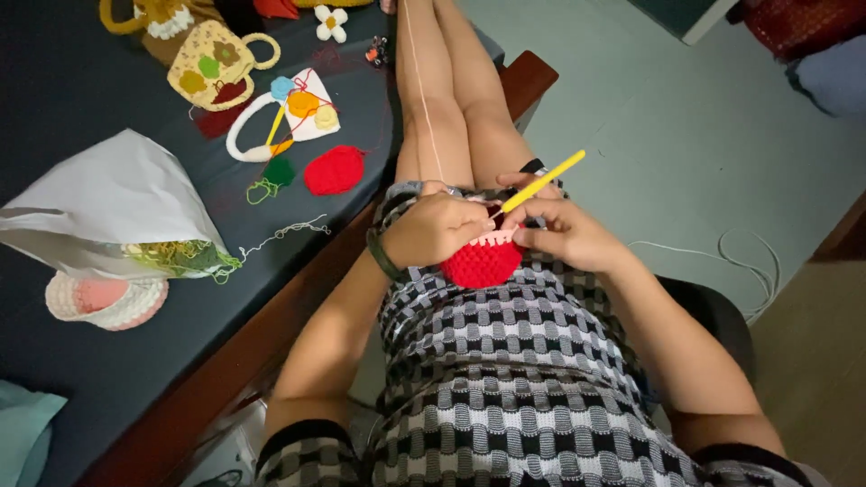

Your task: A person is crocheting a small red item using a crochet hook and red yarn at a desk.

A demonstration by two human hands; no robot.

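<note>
A red crocheted piece (481, 264) with a pale pink top row rests on my lap between both hands. My left hand (433, 227) pinches its upper left edge; a dark band sits on that wrist. My right hand (566, 233) grips a yellow crochet hook (544, 182) whose tip points into the pink row. A thin pale yarn strand (424, 99) runs from the work up along my legs and out of view at the top.
A dark table (81, 90) lies to my left with a white paper bag (117, 203), a red crocheted circle (334, 170), a yellow crocheted basket (212, 65), a pink-and-white crocheted round (106, 300) and small crocheted bits. A white cord (744, 261) lies on the floor at right.
</note>
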